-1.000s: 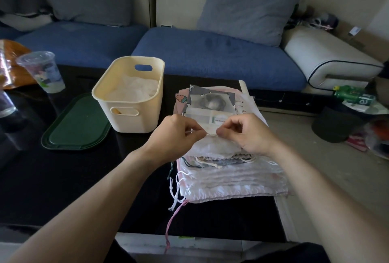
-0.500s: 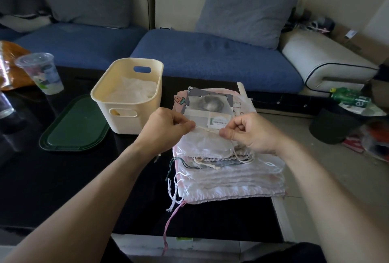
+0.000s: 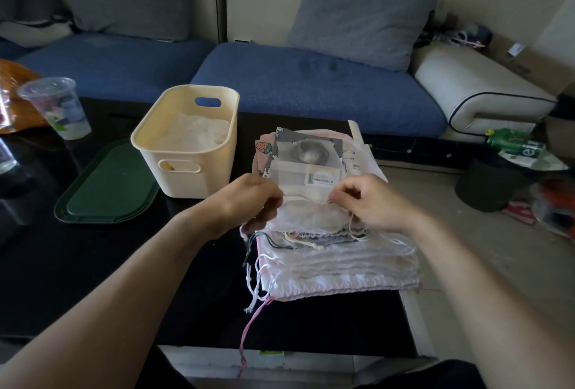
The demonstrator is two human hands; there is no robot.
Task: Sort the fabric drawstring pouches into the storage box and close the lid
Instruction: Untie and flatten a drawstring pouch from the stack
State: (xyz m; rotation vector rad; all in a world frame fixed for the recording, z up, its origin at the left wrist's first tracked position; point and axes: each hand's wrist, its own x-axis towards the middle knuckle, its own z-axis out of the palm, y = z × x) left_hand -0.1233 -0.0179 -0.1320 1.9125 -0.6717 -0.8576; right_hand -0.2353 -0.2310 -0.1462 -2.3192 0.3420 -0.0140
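Head view: left hand [image 3: 252, 201] and right hand [image 3: 370, 201] each pinch the top edge of a sheer white pouch [image 3: 311, 217] between them, atop the pouch stack [image 3: 336, 267]. Cream storage box [image 3: 186, 145] sits beyond the left hand on the tabletop [image 3: 93, 264].

A label on the translucent pouch [image 3: 306, 167] carries print (too small to read).

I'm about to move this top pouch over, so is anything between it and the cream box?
Nothing visible is in the way. Both hands, left hand and right hand, already pinch the white pouch on top of the pile. The storage box sits just to its left with its top open, and its green lid lies flat beyond it.
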